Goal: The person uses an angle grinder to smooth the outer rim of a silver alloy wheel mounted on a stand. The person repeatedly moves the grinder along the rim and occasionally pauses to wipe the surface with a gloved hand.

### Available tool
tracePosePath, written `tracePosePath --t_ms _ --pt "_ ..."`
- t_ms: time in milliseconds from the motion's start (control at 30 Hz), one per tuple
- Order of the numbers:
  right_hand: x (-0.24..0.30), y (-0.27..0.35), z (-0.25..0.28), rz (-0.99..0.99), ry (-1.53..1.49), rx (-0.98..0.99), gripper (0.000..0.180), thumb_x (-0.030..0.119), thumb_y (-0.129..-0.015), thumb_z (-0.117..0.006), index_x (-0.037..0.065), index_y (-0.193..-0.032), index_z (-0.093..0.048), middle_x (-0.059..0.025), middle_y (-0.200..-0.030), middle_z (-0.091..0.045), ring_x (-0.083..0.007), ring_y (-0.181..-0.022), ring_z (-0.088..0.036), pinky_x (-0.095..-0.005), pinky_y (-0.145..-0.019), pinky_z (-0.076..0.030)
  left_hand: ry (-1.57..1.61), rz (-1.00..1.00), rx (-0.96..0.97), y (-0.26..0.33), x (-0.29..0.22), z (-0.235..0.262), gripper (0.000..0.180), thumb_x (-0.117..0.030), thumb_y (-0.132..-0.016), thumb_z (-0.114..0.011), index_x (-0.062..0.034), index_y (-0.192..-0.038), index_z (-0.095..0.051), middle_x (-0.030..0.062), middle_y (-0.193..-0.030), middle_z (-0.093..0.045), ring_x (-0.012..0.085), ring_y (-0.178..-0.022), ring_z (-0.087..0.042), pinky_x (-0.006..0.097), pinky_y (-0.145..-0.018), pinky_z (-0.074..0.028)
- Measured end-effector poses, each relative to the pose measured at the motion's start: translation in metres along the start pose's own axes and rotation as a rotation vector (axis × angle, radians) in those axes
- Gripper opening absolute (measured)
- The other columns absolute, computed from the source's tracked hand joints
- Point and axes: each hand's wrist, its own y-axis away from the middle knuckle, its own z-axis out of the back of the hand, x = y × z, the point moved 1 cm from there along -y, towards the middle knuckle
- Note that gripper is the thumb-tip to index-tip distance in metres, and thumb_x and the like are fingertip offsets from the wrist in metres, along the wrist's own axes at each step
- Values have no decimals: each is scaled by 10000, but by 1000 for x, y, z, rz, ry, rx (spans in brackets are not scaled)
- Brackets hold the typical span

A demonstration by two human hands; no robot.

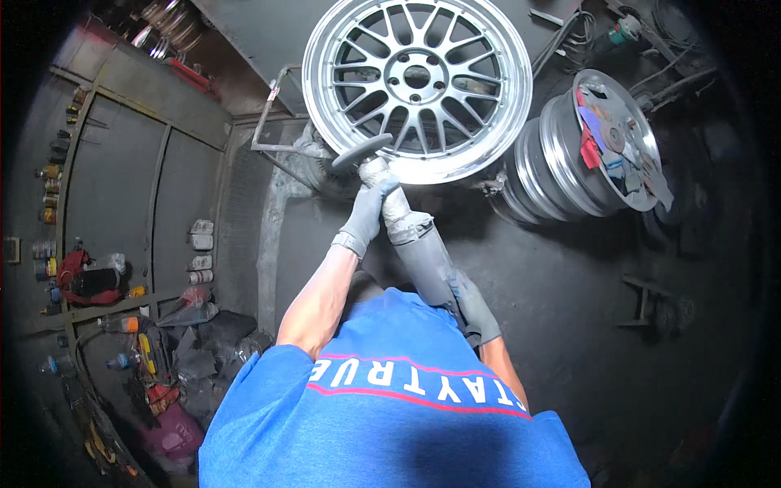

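Polishing alloy wheel [416, 81] rim with angle grinder [407, 228].
Left hand [368, 213] clamped near head, right hand [473, 309] gripping rear body; best kept flat, light pressure.

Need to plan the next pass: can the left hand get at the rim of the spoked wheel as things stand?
Probably not freely: the left hand is gripping the front of the grinder, whose disc sits at the spoked wheel. Nothing blocks the rim, but the hand is occupied.

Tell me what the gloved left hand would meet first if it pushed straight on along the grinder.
Probably the round grey polishing disc just ahead of the left hand, then the rim of the shiny silver multi-spoke alloy wheel. Depth between disc and rim is unclear.
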Motion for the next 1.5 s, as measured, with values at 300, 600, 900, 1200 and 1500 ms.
tracePosePath --t_ms 300,600,900,1200,1500 --pt "27 104 10 -100 -205 -267 667 492 -1152 -552 -46 -1546 -566 -169 -1497 -650 -250 -1337 -631 -383 -1134 -496 -149 127 210 12 59 -86 490 -317 -926 -894 -50 -1270 -669 75 -1114 -734 185 -959 -710 382 -875 -599" --pt "51 118 -96 -204 -501 -381 673 527 -1138 -553 2 -1558 -540 -186 -1420 -687 -282 -1231 -701 -418 -1022 -580 -207 180 247 6 42 -59 528 -339 -933 -882 -31 -1294 -649 72 -1124 -719 182 -997 -698 371 -909 -588" --pt "55 85 -204 -186 -529 -361 686 519 -1122 -588 15 -1583 -523 -175 -1463 -662 -284 -1260 -683 -414 -1047 -568 -351 135 256 -23 -1 24 494 -318 -938 -868 -24 -1279 -666 85 -1122 -732 181 -974 -708 366 -873 -595" --pt "62 49 -240 -203 -634 -333 644 505 -1109 -631 24 -1533 -578 -130 -1320 -729 -231 -1022 -725 -371 -806 -608 -373 42 281 -36 -63 46 569 -326 -939 -860 8 -1351 -655 101 -1183 -742 185 -1029 -714 357 -917 -586" --pt "39 105 -198 -72 -384 -541 629 480 -1139 -573 -3 -1542 -559 -169 -1405 -685 -272 -1208 -690 -422 -1020 -570 -166 237 393 6 2 -5 601 -355 -932 -877 -7 -1356 -631 89 -1166 -713 198 -1014 -703 371 -914 -588"
